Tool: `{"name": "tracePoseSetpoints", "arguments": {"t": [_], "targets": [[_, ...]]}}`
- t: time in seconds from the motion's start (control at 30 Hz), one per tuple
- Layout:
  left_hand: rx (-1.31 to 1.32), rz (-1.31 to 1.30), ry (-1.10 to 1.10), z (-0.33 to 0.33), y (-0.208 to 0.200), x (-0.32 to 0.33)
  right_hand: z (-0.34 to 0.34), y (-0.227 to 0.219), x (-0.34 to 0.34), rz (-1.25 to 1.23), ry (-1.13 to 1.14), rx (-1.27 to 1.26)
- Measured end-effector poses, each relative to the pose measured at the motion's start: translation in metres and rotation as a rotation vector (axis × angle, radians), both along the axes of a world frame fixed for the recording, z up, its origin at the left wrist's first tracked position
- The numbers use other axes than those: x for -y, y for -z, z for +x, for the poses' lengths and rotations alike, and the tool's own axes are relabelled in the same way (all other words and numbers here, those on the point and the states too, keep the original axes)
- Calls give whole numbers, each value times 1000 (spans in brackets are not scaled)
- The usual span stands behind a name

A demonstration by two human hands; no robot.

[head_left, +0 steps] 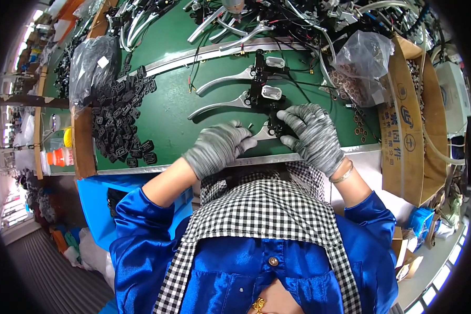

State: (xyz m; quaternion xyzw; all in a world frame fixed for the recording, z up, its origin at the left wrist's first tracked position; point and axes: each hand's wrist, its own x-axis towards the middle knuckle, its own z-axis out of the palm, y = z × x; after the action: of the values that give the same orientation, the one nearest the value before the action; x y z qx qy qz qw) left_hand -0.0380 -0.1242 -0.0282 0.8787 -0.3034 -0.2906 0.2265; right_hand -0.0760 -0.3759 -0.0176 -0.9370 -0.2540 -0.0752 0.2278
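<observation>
On the green workbench (167, 118), close to its front edge, I have a brake lever assembly (265, 134) between my hands. My gloved left hand (218, 146) is closed round the silver lever, fingers and thumb pressed together on it. My gloved right hand (314, 135) grips the black body at the lever's right end, thumb below and fingers on top; they partly cover it. Just beyond lie two more brake lever assemblies, a nearer one (220, 106) and a farther one (222, 81), with silver levers pointing left and black bodies with clear-topped reservoirs.
Small black square frames (120, 115) lie heaped at the left, beside a clear plastic bag (91, 68). A metal strip (178, 62) crosses the bench; more levers and cables crowd behind it. Copper-coloured rings (359, 125) and a cardboard box (408, 131) are at the right.
</observation>
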Motion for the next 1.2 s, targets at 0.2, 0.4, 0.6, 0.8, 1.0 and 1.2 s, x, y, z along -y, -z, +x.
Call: {"name": "tracePoseSetpoints", "arguments": {"t": [0.2, 0.4, 0.6, 0.8, 1.0, 1.2], "targets": [[663, -82, -253, 22, 25, -8, 7, 13, -11, -34, -133, 71], [814, -97, -132, 37, 37, 13, 9, -4, -14, -115, -57, 97], [946, -181, -486, 16, 2, -35, 31, -45, -48, -40, -96, 218], [746, 58, -895, -46, -6, -137, 131, -33, -199, 19, -408, -92], [585, 183, -1211, -81, 20, -172, 191, 24, -315, -156, -207, -83], [646, 99, -1153, -28, 22, -182, 175, 18, -301, -253, -236, -118]]}}
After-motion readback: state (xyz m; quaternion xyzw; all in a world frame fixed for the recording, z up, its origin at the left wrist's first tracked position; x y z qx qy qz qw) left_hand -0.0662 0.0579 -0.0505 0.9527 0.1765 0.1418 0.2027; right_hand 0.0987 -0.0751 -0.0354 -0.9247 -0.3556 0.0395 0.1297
